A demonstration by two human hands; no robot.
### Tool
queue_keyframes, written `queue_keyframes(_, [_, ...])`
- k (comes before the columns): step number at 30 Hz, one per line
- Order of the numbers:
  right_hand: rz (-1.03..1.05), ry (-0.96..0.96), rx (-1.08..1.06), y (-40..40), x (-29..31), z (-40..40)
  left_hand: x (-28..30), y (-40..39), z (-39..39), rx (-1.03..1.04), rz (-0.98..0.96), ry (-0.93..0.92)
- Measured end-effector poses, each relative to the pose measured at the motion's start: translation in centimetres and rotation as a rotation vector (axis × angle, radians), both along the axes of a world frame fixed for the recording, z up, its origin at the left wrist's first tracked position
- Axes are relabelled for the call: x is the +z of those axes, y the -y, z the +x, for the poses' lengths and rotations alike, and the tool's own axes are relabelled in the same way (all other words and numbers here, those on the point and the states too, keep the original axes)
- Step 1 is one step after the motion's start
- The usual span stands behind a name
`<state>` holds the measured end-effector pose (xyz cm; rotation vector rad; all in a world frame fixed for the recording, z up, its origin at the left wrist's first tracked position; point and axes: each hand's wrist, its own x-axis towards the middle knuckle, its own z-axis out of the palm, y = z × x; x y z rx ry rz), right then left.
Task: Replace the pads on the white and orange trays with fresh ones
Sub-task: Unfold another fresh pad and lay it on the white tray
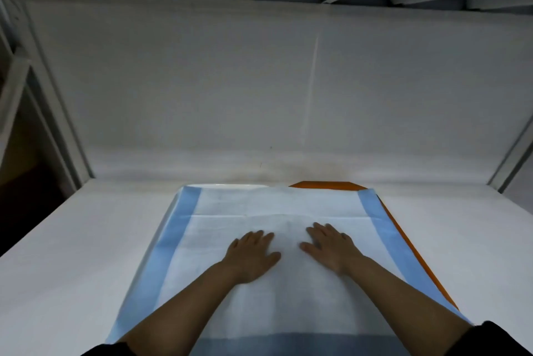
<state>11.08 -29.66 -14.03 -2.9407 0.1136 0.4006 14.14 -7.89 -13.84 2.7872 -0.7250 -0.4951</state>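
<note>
Left hand (251, 254) and right hand (331, 249) press flat, fingers spread, on the blue-bordered pad (259, 205); orange tray (323, 185) peeks out at 1 o'clock, white tray (219, 185) at 11.

Count: one pad (259, 211), white with blue borders, and two hands on it, left hand (251, 254) and right hand (331, 249). Two trays showing underneath: one white tray (219, 185), one orange tray (326, 185). One white table (72, 240).
</note>
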Motion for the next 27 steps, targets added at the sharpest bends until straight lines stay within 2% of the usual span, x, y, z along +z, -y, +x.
queue_keyframes(9, [0.147, -0.028, 0.110, -4.0, 2.8, -7.8, 1.9, -1.4, -7.7, -0.073, -0.058, -0.063])
queue_keyframes(15, [0.232, 0.038, 0.245, -7.0, 2.7, -12.1, 2.3, -3.5, -11.5, -0.128, -0.114, -0.081])
queue_keyframes(19, [0.116, 0.020, 0.371, -8.3, 2.0, -13.9, 1.7, -6.3, -13.0, -0.189, 0.010, 0.043])
queue_keyframes(23, [-0.056, 0.155, 0.519, -9.3, 0.5, -14.5, -0.1, -9.1, -13.1, -0.247, 0.110, 0.232])
queue_keyframes(27, [-0.149, 0.232, 0.524, -10.1, 0.7, -14.9, -1.5, -11.0, -13.2, -0.252, 0.138, 0.332])
